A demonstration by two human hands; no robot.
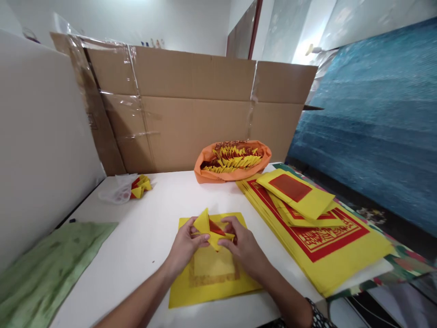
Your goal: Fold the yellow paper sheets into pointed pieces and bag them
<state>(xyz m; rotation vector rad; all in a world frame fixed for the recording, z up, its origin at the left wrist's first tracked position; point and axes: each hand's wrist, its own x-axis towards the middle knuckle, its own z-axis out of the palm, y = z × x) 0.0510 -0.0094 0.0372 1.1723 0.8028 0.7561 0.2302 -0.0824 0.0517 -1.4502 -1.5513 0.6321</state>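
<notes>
Between my two hands is a folded yellow-and-red paper piece (214, 233), with pointed corners standing up. My left hand (187, 241) pinches its left side between thumb and fingers. On the other side, my right hand (241, 243) grips the right edge, its thumb near the lower point. Both hands are just above a yellow paper sheet (218, 294) that lies flat on the white table, with a paler square printed in its middle. Part of each hand's fingertips is hidden behind the folded paper.
An orange bag (205, 177) full of folded yellow paper pieces stands at the back. On the right lies a stack of yellow sheets (337, 264) with red print. A clear plastic bag (118, 193), folded pieces (140, 187) and a green cloth (58, 264) are left. Cardboard (194, 118) walls the back.
</notes>
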